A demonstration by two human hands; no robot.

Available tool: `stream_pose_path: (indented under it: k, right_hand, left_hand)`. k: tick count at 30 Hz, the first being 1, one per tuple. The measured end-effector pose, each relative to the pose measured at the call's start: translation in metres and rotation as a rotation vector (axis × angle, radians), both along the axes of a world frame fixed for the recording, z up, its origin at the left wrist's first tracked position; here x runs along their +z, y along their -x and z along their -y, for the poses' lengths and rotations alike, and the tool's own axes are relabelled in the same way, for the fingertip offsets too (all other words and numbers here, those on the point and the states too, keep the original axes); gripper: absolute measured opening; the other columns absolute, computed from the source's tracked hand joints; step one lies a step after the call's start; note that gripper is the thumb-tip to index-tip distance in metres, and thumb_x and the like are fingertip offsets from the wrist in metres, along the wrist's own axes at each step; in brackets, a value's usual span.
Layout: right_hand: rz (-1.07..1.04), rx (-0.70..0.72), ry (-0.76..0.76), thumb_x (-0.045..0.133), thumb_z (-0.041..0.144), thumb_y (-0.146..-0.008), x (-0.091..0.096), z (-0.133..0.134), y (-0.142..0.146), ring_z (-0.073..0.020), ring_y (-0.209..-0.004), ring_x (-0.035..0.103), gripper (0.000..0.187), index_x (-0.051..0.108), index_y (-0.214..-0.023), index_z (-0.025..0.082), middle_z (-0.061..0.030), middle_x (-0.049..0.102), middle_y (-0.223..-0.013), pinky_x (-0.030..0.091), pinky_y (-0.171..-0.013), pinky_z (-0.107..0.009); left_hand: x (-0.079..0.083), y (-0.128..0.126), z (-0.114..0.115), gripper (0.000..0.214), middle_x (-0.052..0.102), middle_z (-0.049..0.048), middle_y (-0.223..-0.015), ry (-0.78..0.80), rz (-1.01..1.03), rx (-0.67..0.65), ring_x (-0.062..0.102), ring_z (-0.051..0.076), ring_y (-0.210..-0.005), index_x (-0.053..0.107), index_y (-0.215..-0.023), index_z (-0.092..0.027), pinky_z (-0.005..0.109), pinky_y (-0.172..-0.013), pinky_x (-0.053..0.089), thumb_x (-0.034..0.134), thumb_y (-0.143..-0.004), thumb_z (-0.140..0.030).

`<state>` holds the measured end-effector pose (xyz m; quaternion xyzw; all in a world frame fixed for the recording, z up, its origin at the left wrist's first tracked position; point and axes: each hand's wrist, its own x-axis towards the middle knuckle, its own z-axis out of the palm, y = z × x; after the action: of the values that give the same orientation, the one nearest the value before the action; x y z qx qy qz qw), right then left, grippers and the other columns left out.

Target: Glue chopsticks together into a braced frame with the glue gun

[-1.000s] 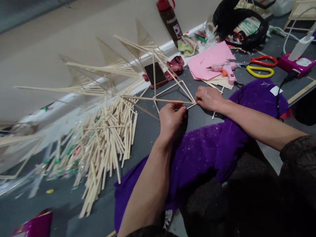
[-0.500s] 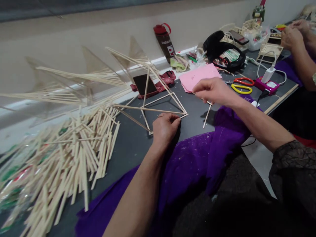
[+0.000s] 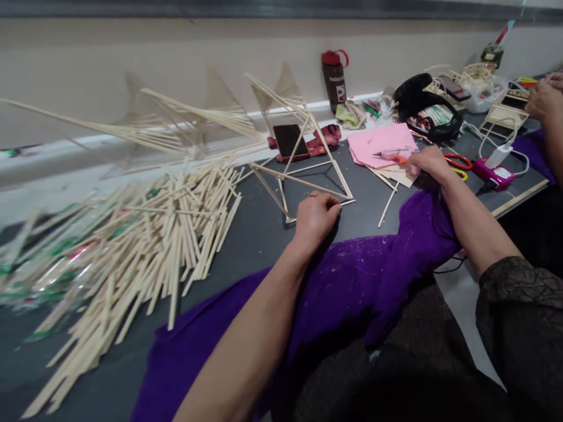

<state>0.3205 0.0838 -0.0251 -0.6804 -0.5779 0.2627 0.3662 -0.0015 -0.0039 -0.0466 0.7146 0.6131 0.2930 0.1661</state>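
Note:
My left hand [image 3: 317, 220] is closed in a pinch on the end of a thin wooden stick [image 3: 348, 202], low on the near corner of an open stick frame [image 3: 303, 176] with slanted struts. Over the right part of the table is my right hand [image 3: 427, 164], its fingers curled down at the edge of a piece of brown card [image 3: 400, 174]. A slim clear tool with an orange part [image 3: 399, 159] lies against its fingertips, over the pink paper [image 3: 373, 140]. What those fingers grip is hidden. Two loose sticks [image 3: 387, 206] meet below the card.
A large pile of sticks [image 3: 176, 234] spreads at left. Finished-looking stick structures [image 3: 206, 117], a phone [image 3: 290, 140] and a bottle [image 3: 335, 82] stand along the wall. Purple cloth [image 3: 343, 275] covers the near edge. Scissors [image 3: 457, 161], a magenta adapter [image 3: 493, 174] and another person's hand [image 3: 543, 97] are right.
My right hand has moved right, off the pink paper's corner, uncovering the card and the clear-and-orange tool. My left hand keeps its pinch at the frame. The whole view has shifted.

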Motion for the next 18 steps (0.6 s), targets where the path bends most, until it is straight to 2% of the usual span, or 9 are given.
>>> stream_pose_path:
  k: [3,6,8,11,14,18]
  right_hand:
    - [-0.249,-0.048,-0.042,0.07,0.023,-0.076,0.004,0.002,-0.007,-0.0128,-0.049,0.047,0.022,0.062,-0.055,0.021,-0.0018,0.056,-0.049,0.038,-0.043,-0.026]
    - [-0.404,-0.001,-0.151,0.074,0.028,-0.082,0.01,0.007,-0.006,-0.0084,-0.05,0.045,0.018,0.065,-0.069,0.02,0.0029,0.059,-0.058,0.039,-0.043,-0.021]
    - [-0.522,0.07,-0.166,0.076,0.036,-0.086,0.014,0.012,0.0,-0.007,-0.052,0.051,0.02,0.066,-0.08,0.02,0.0037,0.063,-0.067,0.043,-0.045,-0.019]
    - [-0.712,0.212,-0.104,0.082,0.045,-0.088,0.019,0.021,0.011,-0.008,-0.063,0.066,0.031,0.065,-0.089,0.019,0.0004,0.072,-0.083,0.05,-0.049,-0.018]
    - [-0.757,0.308,-0.038,0.085,0.051,-0.086,0.02,0.029,0.021,-0.0082,-0.066,0.071,0.04,0.06,-0.095,0.02,-0.0013,0.076,-0.09,0.05,-0.048,-0.016]
    - [-0.731,0.386,-0.069,0.085,0.059,-0.084,0.017,0.035,0.031,-0.0061,-0.059,0.066,0.048,0.056,-0.095,0.022,0.0035,0.072,-0.079,0.045,-0.046,-0.015]
  left_hand:
    - [-0.002,0.002,-0.001,0.01,0.078,0.0093,-0.09,0.003,-0.016,-0.011,0.071,0.029,-0.092,0.077,-0.077,-0.024,0.041,-0.095,0.055,0.068,-0.079,-0.02]
    - [-0.004,0.005,-0.002,0.012,0.078,0.0106,-0.093,-0.009,-0.032,-0.022,0.072,0.031,-0.093,0.079,-0.079,-0.024,0.043,-0.095,0.054,0.067,-0.081,-0.023]
    - [-0.004,0.007,-0.003,0.012,0.079,0.0114,-0.094,-0.01,-0.039,-0.021,0.073,0.032,-0.094,0.079,-0.078,-0.024,0.044,-0.094,0.054,0.067,-0.081,-0.025]
    - [-0.004,0.008,-0.004,0.012,0.079,0.0099,-0.095,0.004,-0.059,-0.007,0.074,0.033,-0.093,0.08,-0.08,-0.025,0.043,-0.092,0.055,0.068,-0.08,-0.029]
    - [-0.002,0.009,-0.004,0.014,0.079,0.009,-0.094,0.016,-0.078,0.004,0.075,0.032,-0.092,0.08,-0.08,-0.025,0.041,-0.089,0.056,0.067,-0.079,-0.031]
    - [0.0,0.008,-0.003,0.015,0.08,0.0112,-0.099,0.033,-0.1,0.007,0.076,0.034,-0.096,0.08,-0.081,-0.024,0.041,-0.091,0.056,0.066,-0.081,-0.03]
